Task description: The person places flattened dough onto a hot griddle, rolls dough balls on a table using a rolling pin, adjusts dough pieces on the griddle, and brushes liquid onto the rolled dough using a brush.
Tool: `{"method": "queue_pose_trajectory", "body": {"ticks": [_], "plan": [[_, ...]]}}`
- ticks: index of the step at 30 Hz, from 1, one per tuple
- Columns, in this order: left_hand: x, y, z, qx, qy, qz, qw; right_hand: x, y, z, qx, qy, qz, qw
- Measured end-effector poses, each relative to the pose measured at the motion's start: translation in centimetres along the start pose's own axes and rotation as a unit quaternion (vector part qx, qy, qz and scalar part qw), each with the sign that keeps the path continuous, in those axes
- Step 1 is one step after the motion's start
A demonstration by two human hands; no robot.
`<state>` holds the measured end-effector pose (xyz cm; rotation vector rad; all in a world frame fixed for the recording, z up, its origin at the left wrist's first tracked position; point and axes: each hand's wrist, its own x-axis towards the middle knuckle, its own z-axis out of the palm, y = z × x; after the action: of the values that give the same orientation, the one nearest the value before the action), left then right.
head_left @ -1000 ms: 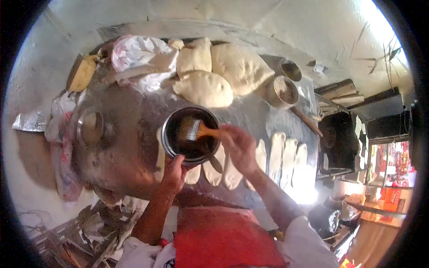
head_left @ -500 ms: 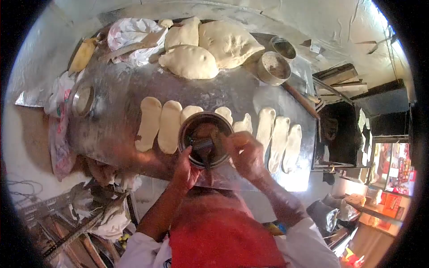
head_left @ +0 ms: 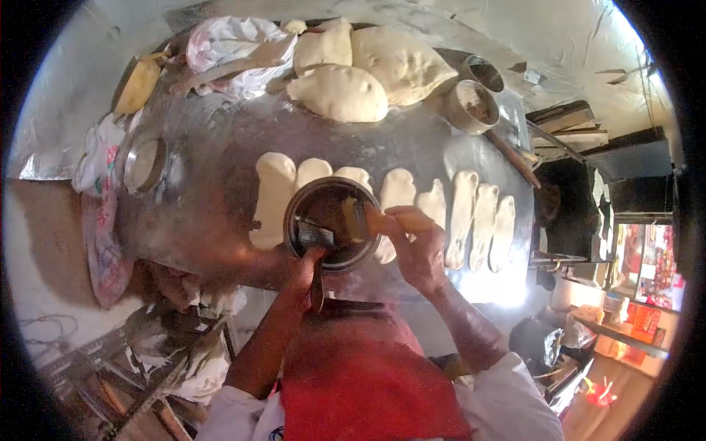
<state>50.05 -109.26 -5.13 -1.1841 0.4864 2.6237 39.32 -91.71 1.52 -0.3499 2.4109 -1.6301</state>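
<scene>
My left hand [head_left: 301, 270] grips the near left rim of a round metal pot [head_left: 294, 246] with dark contents. My right hand [head_left: 421, 246] is closed on the wooden handle of a brush [head_left: 360, 220], whose bristles are inside the pot. A spoon [head_left: 317, 287] lies over the pot's near rim, its handle hanging toward me beside my left hand. Behind and beside the pot, flat oblong dough strips [head_left: 276, 192] lie in a row on the metal table [head_left: 213, 158]; the pot hides parts of some.
Large dough lumps [head_left: 342, 95] and a white plastic bag [head_left: 239, 44] are at the table's back. A round tin [head_left: 472, 107] and a wooden rolling pin [head_left: 512, 158] stand and lie at the back right. A metal ring-shaped container [head_left: 145, 163] is on the left.
The view has shifted. The pot now sits lower in the view than a second ago, showing more strips behind it. The brush has moved within the pot; both hands keep their holds.
</scene>
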Motion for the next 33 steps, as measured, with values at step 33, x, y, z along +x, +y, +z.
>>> {"method": "queue_pose_trajectory", "body": {"ticks": [33], "plan": [[-5.8,14.5,-24.6,0.242,0.224,0.288,0.899,-1.0,1.2,17.5,-0.235,-0.171,-0.324,0.900]]}}
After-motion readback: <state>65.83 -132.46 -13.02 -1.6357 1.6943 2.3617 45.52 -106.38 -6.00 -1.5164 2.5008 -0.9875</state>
